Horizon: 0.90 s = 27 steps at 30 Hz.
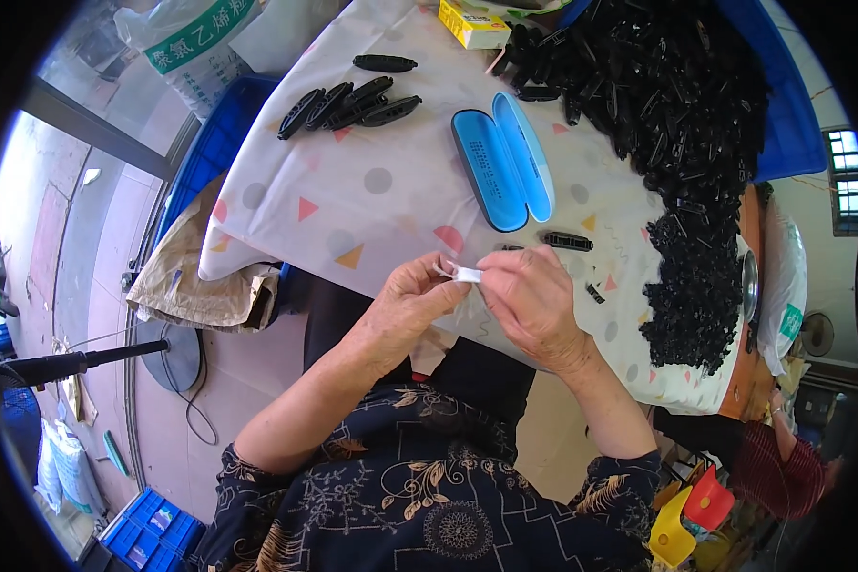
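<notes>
My left hand (412,303) and my right hand (529,296) meet at the near edge of the table and pinch a small white strip (466,275) between their fingertips. Just beyond my right hand a single black plastic part (568,241) lies on the patterned white tablecloth (372,200). Farther up the cloth rests an open blue glasses case (502,167). A group of several oval black parts (345,105) lies at the far left of the cloth, with one more (384,63) above them.
A big heap of black plastic parts (682,143) covers the table's right side. A yellow box (474,24) sits at the far edge. Blue crates (214,143), brown paper (195,276) and a fan stand (176,357) are on the floor at left.
</notes>
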Motion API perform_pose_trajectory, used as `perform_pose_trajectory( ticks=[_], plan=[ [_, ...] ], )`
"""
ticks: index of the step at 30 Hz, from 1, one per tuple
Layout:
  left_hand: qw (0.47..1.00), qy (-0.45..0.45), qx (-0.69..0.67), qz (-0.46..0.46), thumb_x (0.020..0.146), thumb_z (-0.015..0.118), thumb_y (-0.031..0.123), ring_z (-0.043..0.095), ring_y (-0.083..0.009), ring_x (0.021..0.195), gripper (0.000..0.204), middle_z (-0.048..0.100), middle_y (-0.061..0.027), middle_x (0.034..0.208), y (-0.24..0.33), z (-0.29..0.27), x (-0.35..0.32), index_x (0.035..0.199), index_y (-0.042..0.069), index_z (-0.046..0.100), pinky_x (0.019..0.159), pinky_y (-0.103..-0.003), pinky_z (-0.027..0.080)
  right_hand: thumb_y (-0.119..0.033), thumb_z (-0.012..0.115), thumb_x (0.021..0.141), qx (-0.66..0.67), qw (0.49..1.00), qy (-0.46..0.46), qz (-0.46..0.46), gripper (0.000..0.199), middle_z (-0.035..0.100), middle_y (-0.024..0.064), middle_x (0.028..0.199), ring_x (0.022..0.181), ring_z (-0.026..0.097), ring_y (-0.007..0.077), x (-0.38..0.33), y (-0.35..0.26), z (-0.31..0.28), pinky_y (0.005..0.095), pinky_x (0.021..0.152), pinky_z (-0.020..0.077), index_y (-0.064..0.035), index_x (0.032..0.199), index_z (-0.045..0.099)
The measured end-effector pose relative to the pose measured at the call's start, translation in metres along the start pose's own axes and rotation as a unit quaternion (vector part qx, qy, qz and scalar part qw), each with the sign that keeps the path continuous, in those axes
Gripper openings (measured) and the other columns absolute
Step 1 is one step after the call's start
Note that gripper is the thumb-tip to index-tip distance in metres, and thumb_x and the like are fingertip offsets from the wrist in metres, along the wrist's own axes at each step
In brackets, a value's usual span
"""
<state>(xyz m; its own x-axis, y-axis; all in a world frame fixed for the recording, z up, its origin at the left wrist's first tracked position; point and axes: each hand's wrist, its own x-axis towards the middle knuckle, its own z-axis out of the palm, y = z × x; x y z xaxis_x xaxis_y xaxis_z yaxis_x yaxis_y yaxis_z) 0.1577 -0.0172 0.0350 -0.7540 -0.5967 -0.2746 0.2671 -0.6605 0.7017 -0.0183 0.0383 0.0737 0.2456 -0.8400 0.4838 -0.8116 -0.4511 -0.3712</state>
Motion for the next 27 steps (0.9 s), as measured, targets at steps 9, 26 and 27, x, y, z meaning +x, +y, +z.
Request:
perform_pose_trajectory(
  ticks=[9, 26, 27],
  plan=[
    [0.993, 0.001, -0.096, -0.067, 0.089, 0.059, 0.013, 0.050, -0.0055, 0.070, 0.012, 0.056, 0.0007, 0.083, -0.002, 0.003, -0.010, 0.098, 0.006, 0.054, 0.060, -0.020, 0.041, -0.005, 0.068, 0.066, -0.069, 0.990, -0.048, -0.111, 0.025, 0.061, 0.0100, 0.100, 0.082, 0.061, 0.0239, -0.001, -0.008, -0.012, 0.0353, 0.071, 0.0482, -0.0038, 0.090, 0.060],
    [0.999, 0.051, 0.003, 0.004, 0.091, 0.057, 0.013, 0.059, -0.0090, 0.073, 0.013, 0.062, -0.0044, 0.080, -0.007, 0.007, -0.007, 0.096, 0.002, 0.054, 0.064, -0.022, 0.047, 0.001, 0.067, 0.070, 0.042, 0.998, -0.014, 0.048, 0.019, 0.059, 0.0067, 0.081, 0.074, 0.058, 0.0221, 0.000, -0.008, 0.005, 0.0314, 0.066, 0.0456, -0.0023, 0.087, 0.060],
    [0.998, 0.053, -0.043, -0.013, 0.090, 0.058, 0.013, 0.059, -0.0100, 0.075, 0.013, 0.061, -0.0041, 0.081, -0.009, 0.005, -0.007, 0.096, 0.002, 0.054, 0.066, -0.022, 0.048, 0.000, 0.067, 0.066, -0.016, 1.000, -0.013, -0.002, 0.022, 0.059, 0.0061, 0.082, 0.075, 0.057, 0.0217, 0.001, -0.010, 0.005, 0.0320, 0.066, 0.0452, -0.0034, 0.086, 0.060]
  ],
)
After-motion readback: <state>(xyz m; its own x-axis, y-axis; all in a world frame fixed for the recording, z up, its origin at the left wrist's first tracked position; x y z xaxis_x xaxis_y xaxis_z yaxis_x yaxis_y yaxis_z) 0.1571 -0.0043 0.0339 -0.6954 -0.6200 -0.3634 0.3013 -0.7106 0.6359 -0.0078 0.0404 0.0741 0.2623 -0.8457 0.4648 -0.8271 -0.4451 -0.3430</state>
